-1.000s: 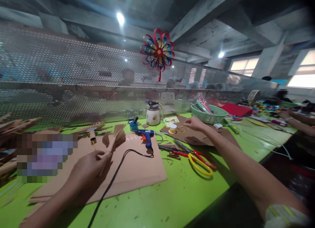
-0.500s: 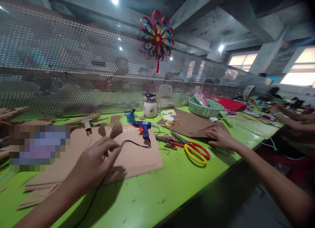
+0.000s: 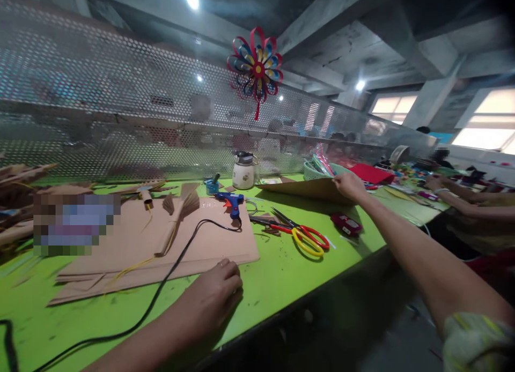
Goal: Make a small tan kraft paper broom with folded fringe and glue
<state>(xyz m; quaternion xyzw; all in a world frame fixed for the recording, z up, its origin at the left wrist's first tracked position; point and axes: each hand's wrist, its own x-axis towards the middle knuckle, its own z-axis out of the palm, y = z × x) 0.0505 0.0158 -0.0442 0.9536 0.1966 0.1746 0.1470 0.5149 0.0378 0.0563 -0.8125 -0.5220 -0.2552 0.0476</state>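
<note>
My right hand (image 3: pixel 351 187) pinches the edge of a brown paper sheet (image 3: pixel 311 191) and holds it raised off the green table. Beneath its raised edge lies a small dark red object (image 3: pixel 346 225), its kind unclear. My left hand (image 3: pixel 223 287) rests with curled fingers on the table, in front of a stack of tan card sheets (image 3: pixel 132 238); its palm is hidden and nothing sticks out. On the stack lies a rolled paper stem with a pleated fan (image 3: pixel 171 230). A blue glue gun (image 3: pixel 233 203) and scissors with yellow (image 3: pixel 306 245) and red handles (image 3: pixel 319 237) lie between my hands.
A green basket (image 3: pixel 311 171) with plastic packets stands behind the raised sheet. A white jar (image 3: pixel 243 172) stands before the perforated screen. The glue gun's black cord (image 3: pixel 161 286) crosses the front left. A co-worker's arms (image 3: pixel 454 198) reach in at right.
My right hand has lifted the brown paper, exposing the dark red object. My left hand has moved right and down, away from the paper stem and the cord.
</note>
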